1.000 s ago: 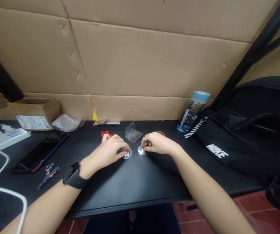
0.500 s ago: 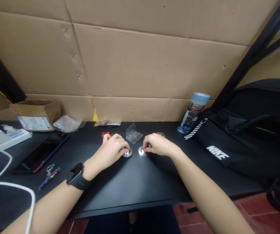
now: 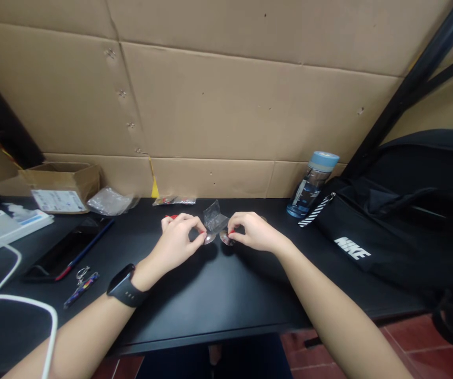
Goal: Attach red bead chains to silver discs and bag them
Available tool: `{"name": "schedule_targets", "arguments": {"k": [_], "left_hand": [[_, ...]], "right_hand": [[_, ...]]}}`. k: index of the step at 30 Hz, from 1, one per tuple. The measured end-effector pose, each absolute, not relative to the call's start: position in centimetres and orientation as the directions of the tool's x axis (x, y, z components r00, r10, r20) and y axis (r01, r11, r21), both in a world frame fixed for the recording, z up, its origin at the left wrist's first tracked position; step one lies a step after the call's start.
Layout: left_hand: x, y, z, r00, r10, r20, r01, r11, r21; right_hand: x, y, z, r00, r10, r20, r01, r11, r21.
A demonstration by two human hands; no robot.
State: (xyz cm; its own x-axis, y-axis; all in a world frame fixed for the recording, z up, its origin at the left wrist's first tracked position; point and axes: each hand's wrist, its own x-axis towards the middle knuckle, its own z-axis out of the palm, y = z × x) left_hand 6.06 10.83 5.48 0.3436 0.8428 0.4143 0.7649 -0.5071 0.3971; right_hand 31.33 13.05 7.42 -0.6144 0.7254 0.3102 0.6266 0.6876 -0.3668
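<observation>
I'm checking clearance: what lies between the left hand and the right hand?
Head view: a metal disc at the left hand, another disc at the right hand, and clear plastic behind them.

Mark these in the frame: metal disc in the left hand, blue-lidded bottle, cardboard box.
Metal disc (image 3: pixel 210 239) in left hand (image 3: pixel 180 237): head view, its exposed shiny surface.
Blue-lidded bottle (image 3: pixel 311 184): head view, middle of the clear body.
Cardboard box (image 3: pixel 59 200): head view, white front label.

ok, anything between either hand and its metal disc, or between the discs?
Nothing visible: the left hand pinches the left disc, the right hand the right disc. The clear plastic wrapper shows just beyond the gap between the discs.
</observation>
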Motion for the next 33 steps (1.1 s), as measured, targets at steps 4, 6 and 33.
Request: {"name": "schedule_targets", "arguments": {"k": [4, 6, 33], "left_hand": [[6.1, 10.8, 5.7, 0.318, 0.85, 0.42, 0.745, -0.498, 0.444], [6.2, 10.9, 5.5, 0.327, 0.849, 0.416, 0.73, -0.506, 0.46], [6.1, 11.3, 4.9, 0.404, 0.853, 0.332, 0.699, -0.521, 0.49]], "right_hand": [[30.9, 13.0, 7.3, -0.591, 0.715, 0.374, 0.562, 0.697, -0.445], [30.7, 13.0, 7.2, -0.578, 0.716, 0.391, 0.534, 0.695, -0.483], [29.7, 13.0, 6.1, -0.554, 0.746, 0.37, 0.396, 0.627, -0.67]]}}
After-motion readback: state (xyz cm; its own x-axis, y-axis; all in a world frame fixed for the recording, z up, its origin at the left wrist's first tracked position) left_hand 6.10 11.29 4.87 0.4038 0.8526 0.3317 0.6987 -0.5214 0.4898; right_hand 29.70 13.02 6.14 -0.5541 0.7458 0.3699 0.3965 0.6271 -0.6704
